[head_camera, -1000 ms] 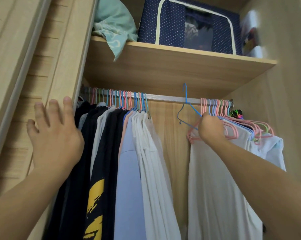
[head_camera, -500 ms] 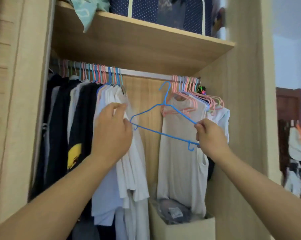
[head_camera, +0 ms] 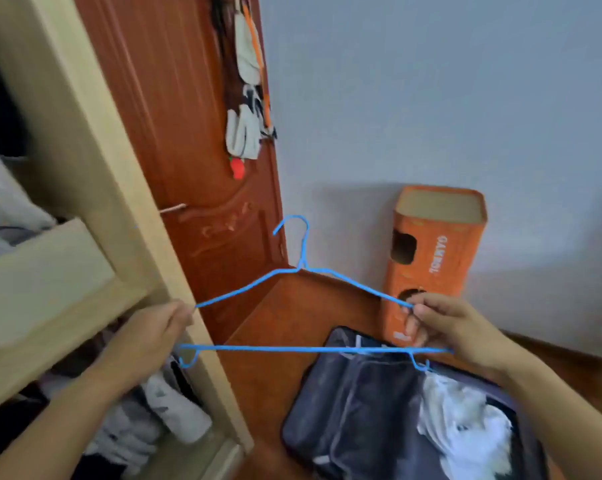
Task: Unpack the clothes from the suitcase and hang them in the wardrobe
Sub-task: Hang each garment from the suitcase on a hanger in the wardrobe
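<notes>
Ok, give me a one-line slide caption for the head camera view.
Both hands, left hand and right hand, hold an empty blue hanger above the open suitcase.

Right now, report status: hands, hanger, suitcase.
Left hand and right hand grip blue hanger by its ends. Suitcase open below, clothes inside. Nothing blocking.

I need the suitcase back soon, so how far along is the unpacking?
Done: nothing certain; clothes sit in the wardrobe, but whether they came from the suitcase is unclear. In hand: the left hand and right hand grip a bare blue hanger. Left: the open suitcase still holds dark and white clothes.
</notes>
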### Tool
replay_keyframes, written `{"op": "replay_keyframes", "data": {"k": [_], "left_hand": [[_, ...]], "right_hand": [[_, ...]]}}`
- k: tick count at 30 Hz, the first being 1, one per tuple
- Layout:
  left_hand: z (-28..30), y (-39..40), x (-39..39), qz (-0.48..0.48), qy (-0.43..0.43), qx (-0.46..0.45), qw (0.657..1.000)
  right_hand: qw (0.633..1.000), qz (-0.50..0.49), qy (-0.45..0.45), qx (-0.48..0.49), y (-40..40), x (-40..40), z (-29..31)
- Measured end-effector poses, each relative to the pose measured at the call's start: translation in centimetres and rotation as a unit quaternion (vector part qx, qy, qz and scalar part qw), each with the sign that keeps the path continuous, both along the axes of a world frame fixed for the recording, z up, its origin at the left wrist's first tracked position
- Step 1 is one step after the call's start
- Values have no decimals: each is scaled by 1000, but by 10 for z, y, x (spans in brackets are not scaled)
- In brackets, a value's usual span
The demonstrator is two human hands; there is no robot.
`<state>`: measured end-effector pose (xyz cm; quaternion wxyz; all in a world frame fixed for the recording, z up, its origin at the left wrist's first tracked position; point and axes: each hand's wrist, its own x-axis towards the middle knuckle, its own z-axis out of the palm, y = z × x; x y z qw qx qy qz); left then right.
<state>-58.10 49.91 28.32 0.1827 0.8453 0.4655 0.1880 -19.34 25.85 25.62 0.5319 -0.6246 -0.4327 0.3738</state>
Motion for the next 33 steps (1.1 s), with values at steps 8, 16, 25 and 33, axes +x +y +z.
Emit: {"op": "replay_keyframes", "data": {"k": [8, 16, 25, 33], "left_hand": [[-163, -180, 248, -223, 46, -298, 927], [-268, -225, 419, -275, 212, -267, 899], [-484, -211, 516, -345, 366, -305, 809], [-737, -214, 675, -413, 464, -124, 774]], "right_hand": [[954, 8, -78, -289, -212, 153, -150], [899, -291, 50, -323, -246, 211, -233], [752, -517, 41, -407, -261, 317, -384], [770, -479, 21, -421, -239, 424, -598]]}}
